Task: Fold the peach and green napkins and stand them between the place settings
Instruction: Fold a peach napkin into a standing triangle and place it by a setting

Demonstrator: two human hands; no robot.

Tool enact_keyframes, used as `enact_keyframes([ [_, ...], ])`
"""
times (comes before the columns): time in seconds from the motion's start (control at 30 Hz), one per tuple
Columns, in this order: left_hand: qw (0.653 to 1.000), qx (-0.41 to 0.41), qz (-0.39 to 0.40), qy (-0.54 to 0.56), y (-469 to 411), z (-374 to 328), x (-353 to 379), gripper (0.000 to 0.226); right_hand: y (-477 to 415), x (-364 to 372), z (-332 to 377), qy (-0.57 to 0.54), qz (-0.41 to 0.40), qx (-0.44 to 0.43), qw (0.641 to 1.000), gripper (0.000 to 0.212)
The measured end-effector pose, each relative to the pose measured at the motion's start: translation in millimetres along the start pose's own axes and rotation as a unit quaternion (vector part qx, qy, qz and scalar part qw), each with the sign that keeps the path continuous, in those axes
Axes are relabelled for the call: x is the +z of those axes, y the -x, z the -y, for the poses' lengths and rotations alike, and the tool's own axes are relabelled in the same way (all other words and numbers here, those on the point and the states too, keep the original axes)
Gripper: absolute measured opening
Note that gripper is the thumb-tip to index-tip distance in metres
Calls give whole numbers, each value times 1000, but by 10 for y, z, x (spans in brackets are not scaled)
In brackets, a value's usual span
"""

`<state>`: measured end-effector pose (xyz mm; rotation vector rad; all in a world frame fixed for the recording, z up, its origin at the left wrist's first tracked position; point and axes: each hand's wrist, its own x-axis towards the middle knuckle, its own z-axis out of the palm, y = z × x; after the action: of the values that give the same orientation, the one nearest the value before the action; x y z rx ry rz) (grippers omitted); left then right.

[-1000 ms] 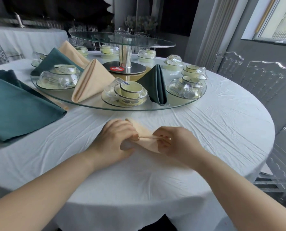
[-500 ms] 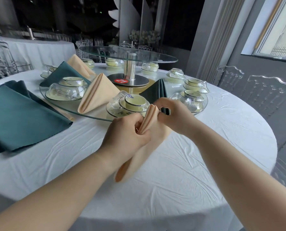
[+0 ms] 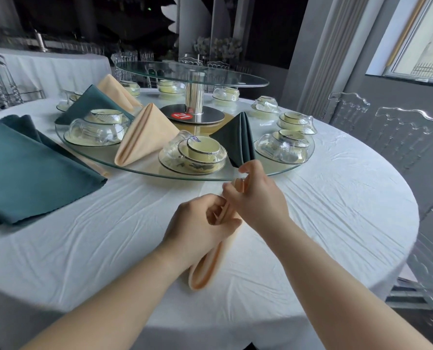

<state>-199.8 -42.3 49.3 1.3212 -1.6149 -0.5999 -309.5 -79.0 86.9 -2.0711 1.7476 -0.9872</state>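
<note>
The folded peach napkin [image 3: 208, 269] is held over the white-clothed desk [image 3: 109, 236], at the near side just short of the glass turntable [image 3: 144, 170]. It runs as a narrow band through both hands. The left hand [image 3: 200, 223] wraps its curled fingers [image 3: 216, 210] round the middle, and the right hand [image 3: 258, 198] pinches the upper end between thumb and fingers [image 3: 232, 192]. Its long axis slants from the rounded lower end, near the person, up and away to the right toward the turntable. Whether that lower end touches the cloth cannot be told. Beyond, 1 green napkin [image 3: 238, 140] stands upright between 2 place settings, and flat green napkins [image 3: 28, 173] lie at the left.
</note>
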Motion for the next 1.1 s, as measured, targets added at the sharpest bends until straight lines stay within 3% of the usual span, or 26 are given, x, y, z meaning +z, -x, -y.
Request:
enact_keyframes([
  [0.13,998,37,23,37,-96,140,-233,26,16,-52,-47,-2,-13,-35,999,34],
  [0.23,998,17,-14,-65,-323,279,-361,18,-48,-166,-84,-25,-38,-87,995,32],
  [0.37,981,-7,7,-194,-558,437,-358,32,-142,-343,-154,-60,-54,-122,989,27],
  [0.6,924,47,51,-377,-660,648,-227,48,-49,-202,-397,-110,-49,-95,988,30],
  [0.73,906,132,31,-401,-627,725,-220,49,-56,-162,-497,-144,-39,-64,987,28],
  [0.83,881,167,61,-437,-624,608,-234,47,-60,-153,-526,-138,-32,-63,988,23],
  [0.93,884,135,121,-432,-687,678,-125,65,-53,-147,-540,-145,-33,-73,986,32],
  [1.0,890,82,172,-414,-746,704,-108,51,-57,-145,-558,-145,-28,-75,986,30],
  [1.1,902,51,172,-393,-778,686,-85,48,-68,-148,-591,-139,-22,-74,987,20],
])
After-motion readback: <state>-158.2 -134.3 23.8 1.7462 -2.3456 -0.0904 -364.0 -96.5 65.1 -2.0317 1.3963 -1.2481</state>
